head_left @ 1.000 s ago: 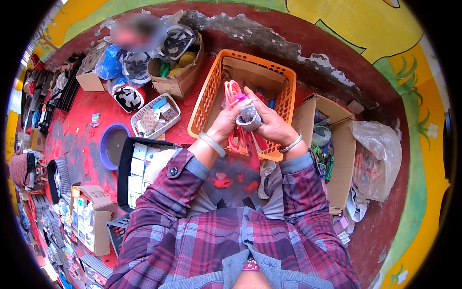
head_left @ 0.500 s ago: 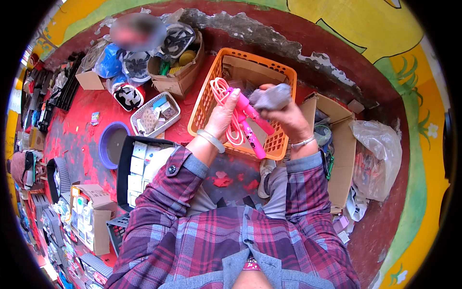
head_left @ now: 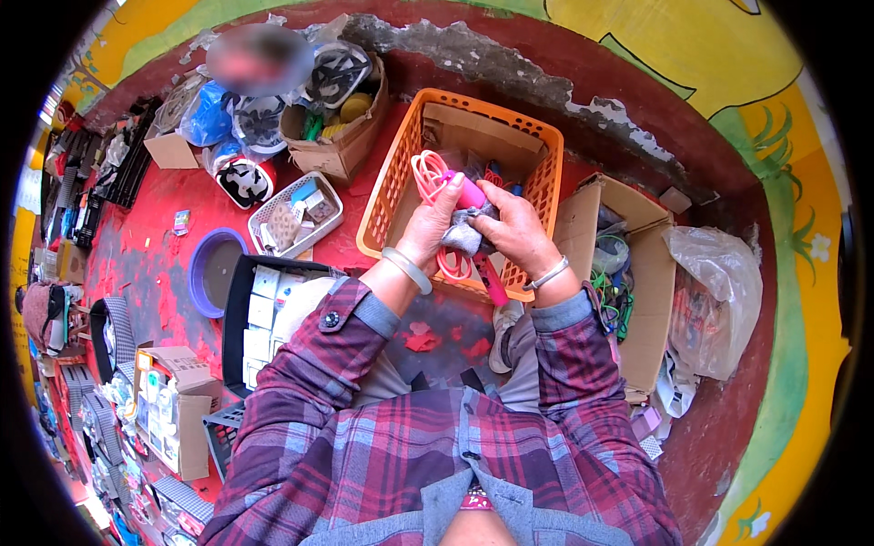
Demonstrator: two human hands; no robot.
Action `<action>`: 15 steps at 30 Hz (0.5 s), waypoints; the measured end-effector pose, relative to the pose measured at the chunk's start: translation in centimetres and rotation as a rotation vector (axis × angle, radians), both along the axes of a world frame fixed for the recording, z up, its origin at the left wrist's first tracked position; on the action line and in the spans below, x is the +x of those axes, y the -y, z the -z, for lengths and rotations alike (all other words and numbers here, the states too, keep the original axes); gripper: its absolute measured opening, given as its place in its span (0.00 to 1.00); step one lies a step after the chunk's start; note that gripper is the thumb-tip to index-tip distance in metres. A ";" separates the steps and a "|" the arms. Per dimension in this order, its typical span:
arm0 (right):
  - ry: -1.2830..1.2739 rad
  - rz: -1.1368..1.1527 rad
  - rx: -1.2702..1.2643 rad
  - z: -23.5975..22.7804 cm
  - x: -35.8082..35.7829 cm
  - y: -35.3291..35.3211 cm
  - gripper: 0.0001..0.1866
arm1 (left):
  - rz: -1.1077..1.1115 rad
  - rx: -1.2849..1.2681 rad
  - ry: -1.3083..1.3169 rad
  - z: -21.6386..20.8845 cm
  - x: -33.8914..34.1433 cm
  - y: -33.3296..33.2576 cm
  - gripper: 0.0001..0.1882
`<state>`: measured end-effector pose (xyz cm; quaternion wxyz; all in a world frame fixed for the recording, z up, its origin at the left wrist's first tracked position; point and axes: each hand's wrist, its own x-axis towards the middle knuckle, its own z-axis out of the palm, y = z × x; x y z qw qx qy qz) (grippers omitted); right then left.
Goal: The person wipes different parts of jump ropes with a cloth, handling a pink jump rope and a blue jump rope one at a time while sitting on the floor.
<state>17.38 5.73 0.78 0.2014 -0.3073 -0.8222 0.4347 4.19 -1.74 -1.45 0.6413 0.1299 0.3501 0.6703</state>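
Observation:
A skipping rope with bright pink handles (head_left: pixel 472 194) and a looped pale pink cord (head_left: pixel 430 171) is in front of me, over the near part of an orange plastic basket (head_left: pixel 550 182). My left hand (head_left: pixel 424 227) is closed around the rope, thumb along the upper handle. My right hand (head_left: pixel 523 227) is closed on a crumpled grey cloth (head_left: pixel 462 235), its fingers against that same handle. Below the hands the other handle (head_left: pixel 492 280) hangs at a slant. Inside the basket lie a cardboard piece (head_left: pixel 482 129) and some red and blue things, partly hidden by my hands.
Right of the basket stands an open cardboard box (head_left: pixel 648 305) with coiled ropes, beside a clear plastic bag (head_left: pixel 719 296). To the left are a white basket (head_left: pixel 320 221), a purple basin (head_left: pixel 197 273) and a black case (head_left: pixel 234 318) of small white boxes. Another carton (head_left: pixel 341 156) stands farther back.
My right hand has brought the grey cloth left and down onto the rope's handles. My left hand still grips the rope and has shifted slightly right.

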 end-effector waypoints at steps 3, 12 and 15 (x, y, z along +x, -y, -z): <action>-0.044 0.029 0.311 0.5 0.1 0.2 0.32 | -0.036 0.027 -0.191 -0.8 0.1 -0.2 0.19; 0.044 0.026 0.326 -0.3 -0.6 1.2 0.37 | -0.059 0.026 -0.139 -0.3 -0.4 -0.6 0.09; 0.045 0.030 0.327 0.1 -0.7 1.0 0.37 | -0.060 0.044 -0.134 -0.7 -0.8 -0.4 0.09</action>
